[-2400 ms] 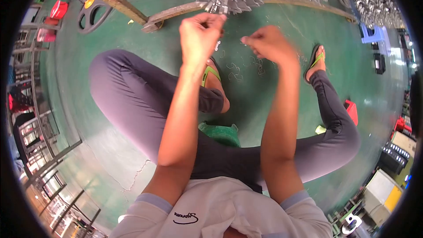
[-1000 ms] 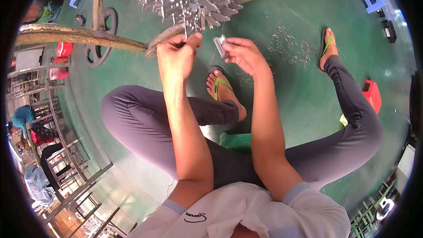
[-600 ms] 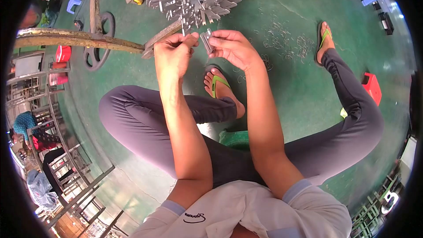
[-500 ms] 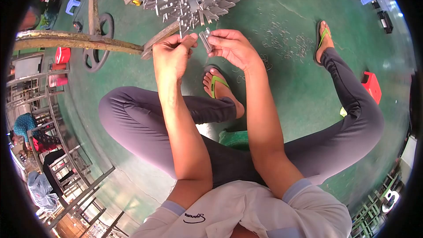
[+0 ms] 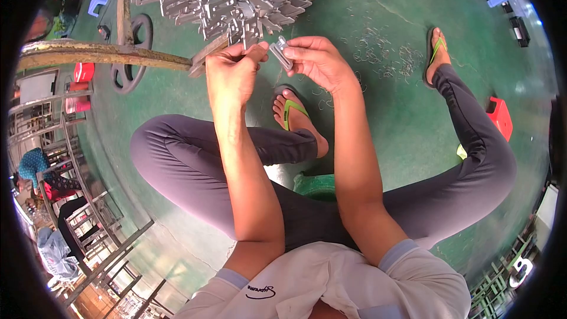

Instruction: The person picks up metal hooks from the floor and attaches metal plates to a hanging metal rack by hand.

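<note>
My right hand point(image 5: 322, 62) pinches a small grey metal bracket point(image 5: 281, 53) between thumb and fingers, holding it tilted. Just left of it, my left hand point(image 5: 231, 77) is closed, thumb against fingers, right under the hanging cluster of grey metal brackets point(image 5: 218, 0). Whatever lies between the left fingertips is too small or hidden to name. A narrow gap separates the left fingertips from the bracket in my right hand.
A worn metal frame bar point(image 5: 106, 53) runs at the left, with a dark wheel-like ring point(image 5: 133, 53) behind it. Thin wire pieces point(image 5: 384, 56) are scattered on the green floor. A red stool point(image 5: 500, 118) stands at right. Another person point(image 5: 35, 168) is at far left.
The bracket cluster has shifted left and somewhat lower. My right hand, still holding its bracket, has moved slightly right. The left hand stays nearly in place.
</note>
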`<state>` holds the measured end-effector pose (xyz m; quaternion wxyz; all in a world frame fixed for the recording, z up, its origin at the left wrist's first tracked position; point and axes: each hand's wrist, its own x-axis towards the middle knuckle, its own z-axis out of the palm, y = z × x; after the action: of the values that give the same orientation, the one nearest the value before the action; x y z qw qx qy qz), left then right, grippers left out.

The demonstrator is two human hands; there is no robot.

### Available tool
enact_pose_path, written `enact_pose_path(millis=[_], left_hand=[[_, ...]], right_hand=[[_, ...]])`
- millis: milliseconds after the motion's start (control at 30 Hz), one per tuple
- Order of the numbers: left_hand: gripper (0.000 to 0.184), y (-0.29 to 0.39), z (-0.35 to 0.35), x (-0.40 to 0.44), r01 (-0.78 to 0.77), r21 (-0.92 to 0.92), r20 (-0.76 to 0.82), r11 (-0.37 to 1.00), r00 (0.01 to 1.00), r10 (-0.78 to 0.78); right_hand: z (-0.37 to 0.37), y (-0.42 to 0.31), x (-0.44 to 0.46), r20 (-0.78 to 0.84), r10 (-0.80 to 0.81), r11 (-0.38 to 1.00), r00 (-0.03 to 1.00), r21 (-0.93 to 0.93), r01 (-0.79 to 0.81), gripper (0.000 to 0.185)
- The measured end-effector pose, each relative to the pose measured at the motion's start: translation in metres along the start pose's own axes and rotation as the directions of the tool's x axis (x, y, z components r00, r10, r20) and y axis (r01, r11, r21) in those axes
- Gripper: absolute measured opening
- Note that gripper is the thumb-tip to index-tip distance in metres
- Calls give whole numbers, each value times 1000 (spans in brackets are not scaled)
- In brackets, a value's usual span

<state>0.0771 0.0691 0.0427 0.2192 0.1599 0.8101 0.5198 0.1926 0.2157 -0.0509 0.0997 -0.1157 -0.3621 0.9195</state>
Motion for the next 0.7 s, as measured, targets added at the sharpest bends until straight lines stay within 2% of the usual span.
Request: enact_pose_path(millis=[167, 300, 500, 700], left_hand=[[19, 5, 0, -3, 53, -94, 28, 994, 998, -50], [16, 9, -1, -5, 136, -201, 82, 970, 989, -122], [12, 10, -5, -6, 270, -255, 132, 928, 961, -243], [13, 12, -5, -8, 299, -277, 190, 913, 949, -253]], right_hand=[[8, -11, 0, -50, 16, 993, 999, -120, -22, 22], [9, -18, -1, -53, 29, 991, 998, -132, -36, 26], [14, -29, -7, -67, 50, 973, 996, -223, -64, 26], [12, -36, -11, -71, 59, 954, 996, -289, -77, 28]])
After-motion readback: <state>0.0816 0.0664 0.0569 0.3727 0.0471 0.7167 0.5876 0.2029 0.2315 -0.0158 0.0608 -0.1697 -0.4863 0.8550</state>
